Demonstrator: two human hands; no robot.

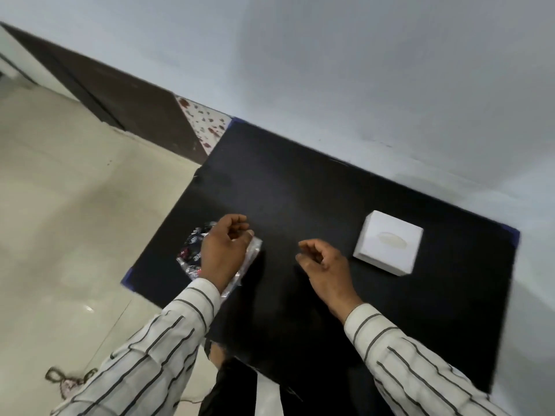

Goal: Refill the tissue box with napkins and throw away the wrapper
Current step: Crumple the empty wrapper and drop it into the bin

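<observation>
No text can be read anywhere in this view. The crinkled wrapper (195,250) at about nine o'clock on the black counter (300,190) carries white and red printed marks on a dark ground, but they are blurred and partly hidden under the left hand (223,250), so no word, brand or number comes clear. The white tissue box (389,243) at about three o'clock shows plain faces with no label. The wall behind bears no sign.
</observation>
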